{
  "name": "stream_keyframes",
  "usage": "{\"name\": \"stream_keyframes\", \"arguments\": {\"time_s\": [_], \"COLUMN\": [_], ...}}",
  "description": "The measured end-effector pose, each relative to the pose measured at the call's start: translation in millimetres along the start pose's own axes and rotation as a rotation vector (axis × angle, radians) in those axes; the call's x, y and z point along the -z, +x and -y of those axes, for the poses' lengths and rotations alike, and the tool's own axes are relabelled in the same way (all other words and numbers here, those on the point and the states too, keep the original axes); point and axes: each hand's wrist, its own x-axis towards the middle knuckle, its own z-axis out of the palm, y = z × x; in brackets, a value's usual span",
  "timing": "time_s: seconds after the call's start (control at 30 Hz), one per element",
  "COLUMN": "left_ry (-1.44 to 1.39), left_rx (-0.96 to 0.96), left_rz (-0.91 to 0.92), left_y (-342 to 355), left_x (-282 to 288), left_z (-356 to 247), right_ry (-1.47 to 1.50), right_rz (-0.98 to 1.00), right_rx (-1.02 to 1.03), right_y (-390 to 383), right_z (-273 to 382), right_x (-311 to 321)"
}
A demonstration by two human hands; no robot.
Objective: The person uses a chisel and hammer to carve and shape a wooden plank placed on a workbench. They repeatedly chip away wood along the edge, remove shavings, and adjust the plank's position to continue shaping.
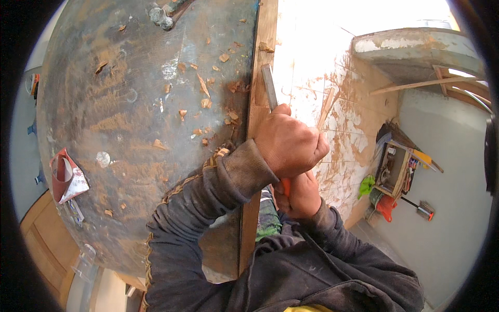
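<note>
Chisel [270, 88] along the wooden strip [265, 28], both hands closed on it.
The left hand [291, 138] is wrapped round the tool just behind the bare blade, and the right hand [302, 195] grips nearer the body, where an orange handle [286, 186] shows. The blade lies over the recessed part of the strip, pointing away from the body; whether its tip bites into the wood cannot be told. A hard push could make it skid along the grain or off the side, as nothing visible backs it up. Digging in too steeply might split the strip past the recess. Loose chips [206, 103] on the dark worktop [130, 166] could hide the edge if they gather there.
</note>
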Motion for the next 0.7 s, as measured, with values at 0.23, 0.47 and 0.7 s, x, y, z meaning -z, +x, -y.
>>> {"name": "stream_keyframes", "arguments": {"time_s": [0.23,0.47,0.7], "left_ry": [0.071,0.003,0.057], "left_rx": [-0.037,-0.180,-0.091], "left_rz": [-0.027,-0.078,0.020], "left_y": [4.1,7.3,5.4], "left_x": [2.7,1.3,10.9], "left_z": [11.6,25.7,27.4], "right_ry": [-0.118,-0.083,0.132], "right_rz": [-0.023,-0.155,-0.295], "right_rx": [0.104,0.221,0.291], "right_y": [18.3,34.6,29.5], "right_z": [-4.5,10.5,5.2], "right_x": [-2.9,-15.3,-26.5]}}
